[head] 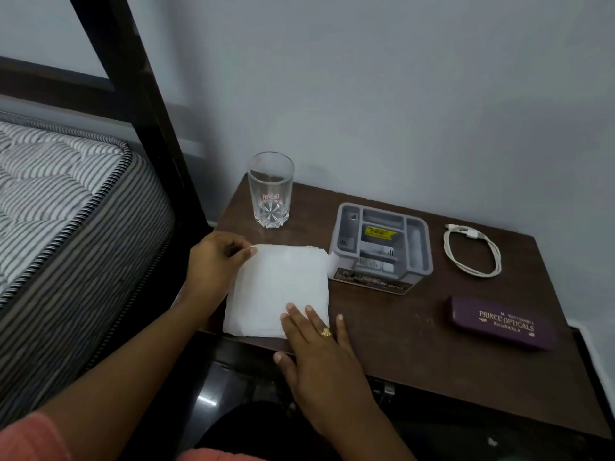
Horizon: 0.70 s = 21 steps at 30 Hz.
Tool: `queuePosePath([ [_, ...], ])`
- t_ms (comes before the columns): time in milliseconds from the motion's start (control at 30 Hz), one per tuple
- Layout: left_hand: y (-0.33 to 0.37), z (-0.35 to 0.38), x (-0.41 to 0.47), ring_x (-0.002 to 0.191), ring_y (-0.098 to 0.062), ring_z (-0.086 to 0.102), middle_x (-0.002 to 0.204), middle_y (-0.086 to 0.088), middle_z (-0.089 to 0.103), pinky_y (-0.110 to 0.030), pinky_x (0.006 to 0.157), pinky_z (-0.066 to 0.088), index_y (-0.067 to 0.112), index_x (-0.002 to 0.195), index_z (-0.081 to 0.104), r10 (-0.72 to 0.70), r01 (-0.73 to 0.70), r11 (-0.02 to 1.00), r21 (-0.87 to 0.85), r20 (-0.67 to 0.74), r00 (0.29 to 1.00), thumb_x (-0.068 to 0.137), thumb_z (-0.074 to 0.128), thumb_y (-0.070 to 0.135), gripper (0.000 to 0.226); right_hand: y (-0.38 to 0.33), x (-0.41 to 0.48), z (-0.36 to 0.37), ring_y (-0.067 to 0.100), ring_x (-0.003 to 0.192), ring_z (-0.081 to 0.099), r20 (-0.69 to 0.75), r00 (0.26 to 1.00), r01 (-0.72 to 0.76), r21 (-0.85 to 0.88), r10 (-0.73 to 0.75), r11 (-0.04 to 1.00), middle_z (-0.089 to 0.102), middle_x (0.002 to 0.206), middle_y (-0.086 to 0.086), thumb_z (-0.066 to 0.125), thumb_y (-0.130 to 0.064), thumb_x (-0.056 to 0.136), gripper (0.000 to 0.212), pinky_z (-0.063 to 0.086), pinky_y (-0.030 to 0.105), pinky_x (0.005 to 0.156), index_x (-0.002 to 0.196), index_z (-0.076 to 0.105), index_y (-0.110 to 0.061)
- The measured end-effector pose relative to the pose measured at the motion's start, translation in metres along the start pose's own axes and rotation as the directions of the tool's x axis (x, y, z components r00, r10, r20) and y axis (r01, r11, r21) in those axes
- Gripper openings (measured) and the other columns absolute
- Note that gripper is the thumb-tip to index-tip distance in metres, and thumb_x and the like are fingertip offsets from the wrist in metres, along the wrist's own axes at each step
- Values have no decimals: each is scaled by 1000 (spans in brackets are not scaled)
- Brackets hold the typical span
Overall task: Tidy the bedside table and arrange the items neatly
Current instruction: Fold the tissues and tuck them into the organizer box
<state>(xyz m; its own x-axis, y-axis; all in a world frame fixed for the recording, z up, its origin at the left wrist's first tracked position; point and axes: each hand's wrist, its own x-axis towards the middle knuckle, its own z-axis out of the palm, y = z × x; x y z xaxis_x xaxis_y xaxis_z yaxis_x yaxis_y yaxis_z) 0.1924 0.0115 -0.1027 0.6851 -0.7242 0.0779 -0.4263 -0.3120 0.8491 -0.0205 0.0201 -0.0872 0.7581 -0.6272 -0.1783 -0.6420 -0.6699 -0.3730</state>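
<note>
On the dark brown wooden counter (399, 331) lies a white cloth (279, 287), folded into a soft, thick rectangle with a slightly wrinkled surface. It sits at the near left part of the counter, and its near edge reaches the counter's front edge.

Your left grip (213, 264) is at the far left corner of the cloth. Its fingers are curled, and the thumb and fingertips pinch that corner. Your right grip (319, 354) lies flat and relaxed, with straight fingers pressing on the near right corner of the cloth; the little finger rests on the wood just beside it. A gold ring (325, 332) is on one finger.

Far from you, near the wall, stands a clear drinking glass (270, 191) with a cut star pattern in its thick base and a small red label. To the right of the cloth, touching its far right corner, is a grey plastic box (382, 247) with rounded corners and a moulded lid. Further right lies a white cable (472, 251), coiled into a loose oval. Near the right edge is a long maroon glasses case (502, 324) with pale printed letters.

On the left is a striped quilted mattress (50, 194) with a corded edge.
</note>
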Motion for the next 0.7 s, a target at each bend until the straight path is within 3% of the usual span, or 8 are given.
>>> queuePosePath([
  [67,4,-1,-9,89,-17,66,95,-1,67,-28,80,53,16,74,72,48,-48,999,-5,-7,999,75,77,15,6,2,0,0,8,145,1,-18,999,30,50,-29,998,8,157,-15,17,-47,87,63,-21,34,108,147,18,-28],
  [167,7,-3,-24,103,-20,59,109,4,66,-42,84,52,18,78,75,172,-161,971,179,-49,984,74,78,22,6,4,-1,2,10,146,2,-40,998,40,38,-38,998,9,157,-13,16,-48,86,65,-22,36,105,147,19,-27],
  [233,10,-5,-29,105,-22,56,115,9,66,-38,82,43,24,80,75,262,-204,891,406,-93,961,74,76,29,8,4,0,6,12,145,11,-46,999,27,17,-26,999,17,156,-12,18,-48,87,62,-16,39,107,145,26,-26],
  [300,13,-8,-30,103,-21,55,118,11,64,-35,78,33,28,80,74,315,-211,836,506,-129,940,75,74,35,9,3,0,6,14,140,28,-38,999,11,-35,-12,999,33,151,-11,25,-47,88,58,-1,43,109,140,39,-26],
  [333,15,-9,-29,101,-21,55,119,11,64,-34,76,31,28,80,73,337,-219,820,528,-138,931,76,74,36,9,3,0,6,14,139,31,-50,999,7,-53,-9,999,35,150,-10,25,-48,87,58,2,44,109,139,41,-26],
  [533,17,-11,-21,101,-27,57,120,4,65,-38,74,30,27,77,72,458,-308,704,640,-78,886,78,72,35,8,5,1,7,12,145,9,-76,996,50,16,-49,999,16,156,-12,14,-50,85,65,-17,39,106,146,24,-27],
  [633,15,-10,-18,103,-27,56,118,3,66,-38,76,29,26,81,72,464,-320,691,649,-59,884,82,67,37,12,5,0,9,13,144,17,-70,997,31,25,-29,999,23,154,-11,18,-50,87,62,-10,42,108,144,30,-26],
  [700,13,-8,-19,103,-22,55,111,7,68,-34,79,26,27,87,71,460,-346,719,602,-40,887,85,60,39,17,5,0,11,13,139,30,-63,998,9,-25,-11,1000,35,149,-11,25,-49,88,58,3,46,108,139,40,-27],
])
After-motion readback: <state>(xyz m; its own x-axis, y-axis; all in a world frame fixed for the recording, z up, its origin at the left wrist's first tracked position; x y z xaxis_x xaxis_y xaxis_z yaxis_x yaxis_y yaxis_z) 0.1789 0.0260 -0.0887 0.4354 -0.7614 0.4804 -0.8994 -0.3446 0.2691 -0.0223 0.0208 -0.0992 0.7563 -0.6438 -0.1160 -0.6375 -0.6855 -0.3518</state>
